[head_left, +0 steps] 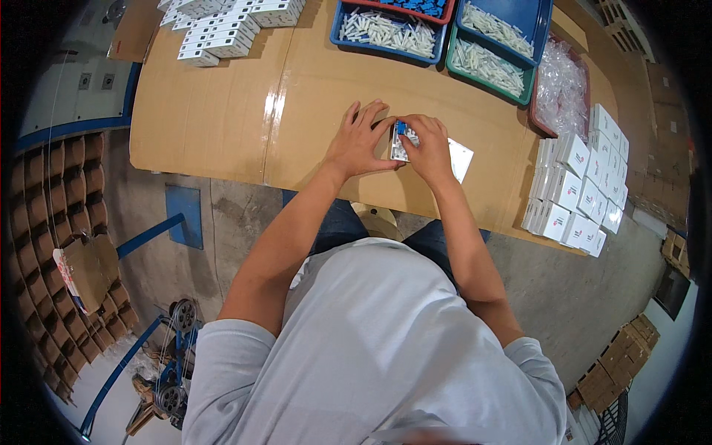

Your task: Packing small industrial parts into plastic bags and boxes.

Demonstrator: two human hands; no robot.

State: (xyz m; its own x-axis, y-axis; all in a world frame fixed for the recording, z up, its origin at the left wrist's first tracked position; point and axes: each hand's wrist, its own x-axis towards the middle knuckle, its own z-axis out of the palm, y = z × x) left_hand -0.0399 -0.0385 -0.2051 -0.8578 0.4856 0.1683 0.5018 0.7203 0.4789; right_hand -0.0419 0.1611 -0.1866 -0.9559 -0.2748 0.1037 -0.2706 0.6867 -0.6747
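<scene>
On the cardboard-covered table, a small open white box (396, 152) lies between my hands, with small white parts in it. Its white lid flap (460, 160) extends to the right, partly under my right wrist. My left hand (361, 141) braces the box's left side between thumb and index finger, the other fingers spread. Over the box, my right hand (425, 144) is curled, thumb and index finger closed around a small blue piece (401, 127) at the box's far left corner. The right fingers hide much of the box's inside.
Blue tray (348, 46) and green tray (493, 90) of white plugs stand at the back, near a red tray (404, 6) of blue pieces. Clear plastic bags (561, 85) fill another tray. White boxes are stacked far left (222, 37) and right (582, 185).
</scene>
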